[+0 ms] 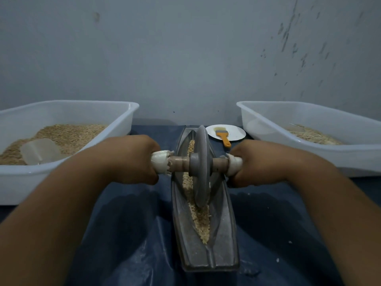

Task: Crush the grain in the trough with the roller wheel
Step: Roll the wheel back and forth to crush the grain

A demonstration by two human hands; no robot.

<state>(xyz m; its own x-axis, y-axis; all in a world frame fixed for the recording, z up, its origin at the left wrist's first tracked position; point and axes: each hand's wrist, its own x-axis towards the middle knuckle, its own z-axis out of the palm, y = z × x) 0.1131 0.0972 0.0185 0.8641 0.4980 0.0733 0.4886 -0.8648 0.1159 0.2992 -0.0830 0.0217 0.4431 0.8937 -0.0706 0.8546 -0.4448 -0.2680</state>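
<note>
Both fists clenched on the axle. My left hand grips the white-wrapped left handle end; my right hand grips the matching right end. The wrapping by my left fingers looks torn and ragged.

Between my fingers: the grey roller wheel, standing on edge in the groove of the long metal trough. The trough runs straight away from me, from below my wrists to beyond my knuckles. The grain lies as a pale strip along the groove, coarse crumbs on the near side of the wheel, whole-looking kernels just past it.

Surface: the table is covered by a dark blue sheet, creased, with a few white specks toward my right forearm.

Outward of my left fingers: a white plastic tub of tan grain with a translucent scoop lying in it. Outward of my right fingers: a second white tub, holding less. Just beyond my right knuckles: a small white plate carrying an orange-handled brush.

Room: a plain grey-blue wall close behind the table, scuffed with dark marks toward the upper right. Light is dim.
</note>
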